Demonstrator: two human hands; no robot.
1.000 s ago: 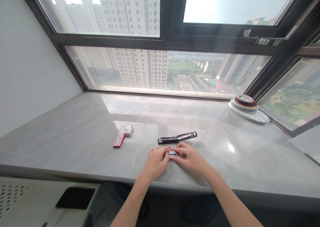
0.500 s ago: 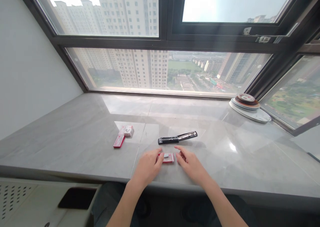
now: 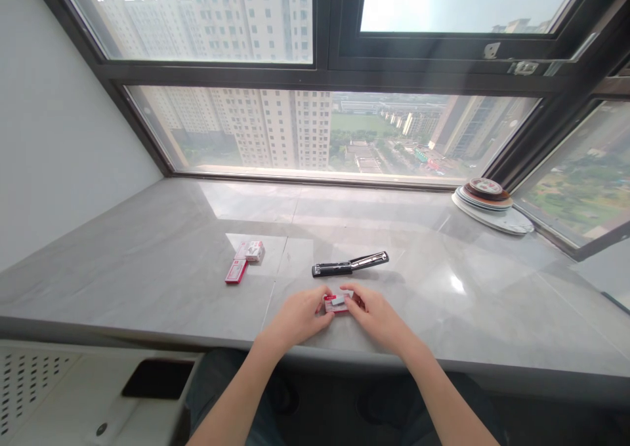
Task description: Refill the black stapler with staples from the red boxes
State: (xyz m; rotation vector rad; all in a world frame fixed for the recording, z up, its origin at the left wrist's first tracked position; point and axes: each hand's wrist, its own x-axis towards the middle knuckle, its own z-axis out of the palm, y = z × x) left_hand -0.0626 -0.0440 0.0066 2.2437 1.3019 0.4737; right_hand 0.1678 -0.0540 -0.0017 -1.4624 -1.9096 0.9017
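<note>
A small red and white staple box (image 3: 336, 302) sits between my two hands near the front edge of the grey stone sill (image 3: 147, 269). My left hand (image 3: 295, 318) pinches its left end with curled fingers. My right hand (image 3: 377, 315) pinches the right end. Just beyond them lies a black stapler (image 3: 349, 264), swung open and flat on the sill.
Two more small red and white boxes (image 3: 245, 260) lie to the left on the sill. A stack of plates (image 3: 489, 203) stands at the far right by the window frame. A white cabinet top (image 3: 73, 393) is below at the left.
Half a second ago both hands lay apart beside the box on the sill. Now both have closed in and pinch it by its ends.
</note>
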